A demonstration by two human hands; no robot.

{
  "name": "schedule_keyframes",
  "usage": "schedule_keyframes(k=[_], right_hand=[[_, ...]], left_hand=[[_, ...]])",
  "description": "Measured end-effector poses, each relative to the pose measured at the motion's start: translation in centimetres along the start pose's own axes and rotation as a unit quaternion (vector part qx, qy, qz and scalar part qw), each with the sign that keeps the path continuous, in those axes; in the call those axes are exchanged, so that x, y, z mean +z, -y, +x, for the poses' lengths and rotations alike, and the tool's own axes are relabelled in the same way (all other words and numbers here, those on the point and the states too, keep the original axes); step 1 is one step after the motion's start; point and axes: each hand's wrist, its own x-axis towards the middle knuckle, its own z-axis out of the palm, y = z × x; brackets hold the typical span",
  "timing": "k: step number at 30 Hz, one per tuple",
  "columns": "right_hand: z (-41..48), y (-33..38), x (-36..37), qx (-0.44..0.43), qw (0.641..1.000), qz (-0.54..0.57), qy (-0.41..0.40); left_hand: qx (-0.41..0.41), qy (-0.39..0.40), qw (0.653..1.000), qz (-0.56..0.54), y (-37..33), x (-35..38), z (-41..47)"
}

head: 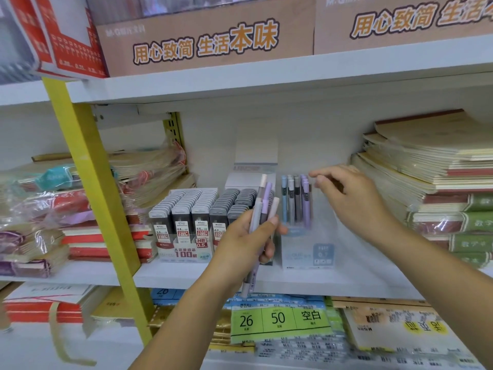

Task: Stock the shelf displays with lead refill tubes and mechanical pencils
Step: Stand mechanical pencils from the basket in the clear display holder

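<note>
On the middle shelf (346, 284) of a stationery rack, a person's left hand (240, 241) holds a small bundle of mechanical pencils (262, 201) upright, its grip curled firmly around their lower barrels, at 9 o'clock of the clear pencil display box (309, 255). Several pastel standing pencils (296, 201) are already in that box. The right hand (349, 193) hovers at 3 o'clock of their caps, its grip loose and open, fingers spread and holding nothing; whether a fingertip touches a cap cannot be told. Rows of lead refill tubes (197, 209) fill the tray at 9 o'clock of the left hand. The pencils look light, stiff and smooth-barrelled, and so likely to slide out of a bundle. Each is probably best pinched singly near the cap and lowered tip-first, since the thin-walled box may tip if nudged. Stacked notebooks (426, 166) lie at 3 o'clock of the right hand.
</note>
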Motion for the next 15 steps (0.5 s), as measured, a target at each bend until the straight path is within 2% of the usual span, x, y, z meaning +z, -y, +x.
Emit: schedule_keyframes(k=[4, 6, 8, 10, 12, 15], right_hand=[[-2.1, 3.9, 0.5, 0.058, 0.968, 0.2, 0.143], [-2.5, 4.4, 0.9, 0.071, 0.959, 0.243, 0.131], [-2.3, 4.4, 0.6, 0.105, 0.947, 0.293, 0.08], [-1.8, 4.1, -0.1, 0.146, 0.92, 0.361, 0.042], [-1.5, 3.8, -0.8, 0.164, 0.903, 0.395, 0.045], [-1.4, 3.3, -1.3, 0.17, 0.9, 0.392, 0.086]], left_hand=[[0.007, 0.035, 0.999, -0.016, -0.1, 0.5, -0.1], [0.001, 0.054, 0.998, -0.023, -0.1, 0.7, -0.3], [-0.021, 0.076, 0.995, -0.068, 0.0, 0.5, -0.5], [-0.038, 0.083, 0.993, -0.078, 0.0, 0.0, -0.8], [-0.039, 0.072, 0.995, -0.05, 0.2, -0.4, -0.9], [-0.032, 0.045, 0.997, -0.048, 0.6, -0.8, -0.6]])
